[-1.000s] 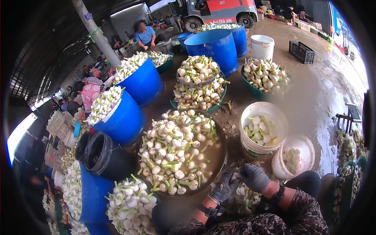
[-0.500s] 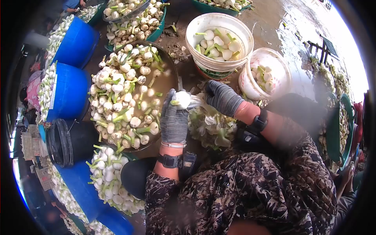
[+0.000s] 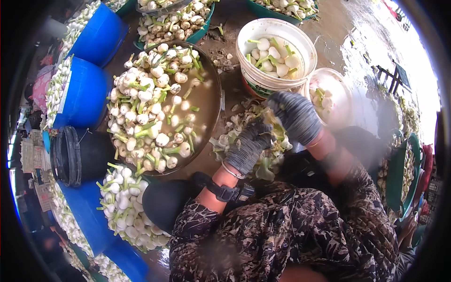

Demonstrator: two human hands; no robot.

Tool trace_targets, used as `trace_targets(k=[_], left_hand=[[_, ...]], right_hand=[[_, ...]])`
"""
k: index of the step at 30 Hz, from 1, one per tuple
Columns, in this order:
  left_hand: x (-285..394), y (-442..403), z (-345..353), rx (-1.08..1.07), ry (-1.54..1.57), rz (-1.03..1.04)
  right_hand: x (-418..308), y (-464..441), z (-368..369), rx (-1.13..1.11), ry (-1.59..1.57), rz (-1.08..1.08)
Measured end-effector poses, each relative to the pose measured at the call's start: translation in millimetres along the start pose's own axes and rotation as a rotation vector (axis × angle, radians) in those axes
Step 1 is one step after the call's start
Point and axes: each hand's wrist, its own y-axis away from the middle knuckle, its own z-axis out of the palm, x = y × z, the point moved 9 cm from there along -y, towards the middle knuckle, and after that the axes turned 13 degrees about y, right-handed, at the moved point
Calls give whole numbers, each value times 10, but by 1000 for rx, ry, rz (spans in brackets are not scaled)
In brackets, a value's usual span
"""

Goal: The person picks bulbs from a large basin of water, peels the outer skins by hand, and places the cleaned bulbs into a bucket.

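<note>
Looking down from my head, I have my left hand (image 3: 250, 146) and right hand (image 3: 297, 117) close together over a heap of pale leafy peelings (image 3: 265, 170). The heap lies just beneath my fingers, between the right edge of the round basin (image 3: 220, 101) and my right leg, on the lap side of the white bucket (image 3: 256, 77). My left hand is nearer its middle; my right sits above its right edge. My left fingers are curled, my right ones folded under and blurred; whether either pinches anything, I cannot tell. The peelings are thin, crumpled, cream to yellow-green, with no single long axis. Across the basin's right edge, on my left hand's side, lie round whitish bulbs (image 3: 141, 117), some dirt-stained, with short green stems.
</note>
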Motion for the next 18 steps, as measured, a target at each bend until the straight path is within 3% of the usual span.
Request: trace_targets(k=[1, 4, 6, 8, 10, 12, 14, 18], left_hand=[[-200, 95, 37, 52, 445, -336], [-27, 158, -128, 158, 605, -264], [-6, 170, -223, 198, 638, -225], [102, 218, -355, 285, 672, -181], [229, 261, -469, 314, 649, -135], [447, 328, -688, 437, 469, -13], [482, 408, -829, 490, 500, 6], [559, 610, -1103, 604, 490, -29]], right_hand=[[202, -54, -197, -42, 318, 187], [1133, -15, -459, -250, 689, 427], [682, -203, -489, -223, 908, 245], [418, -370, -98, -157, 587, 159], [3, -552, 612, -460, 238, 228], [-254, -657, 1493, -592, -70, 35], [-221, -799, 2404, -570, 35, 37], [-269, -890, 3348, -633, 121, 252]])
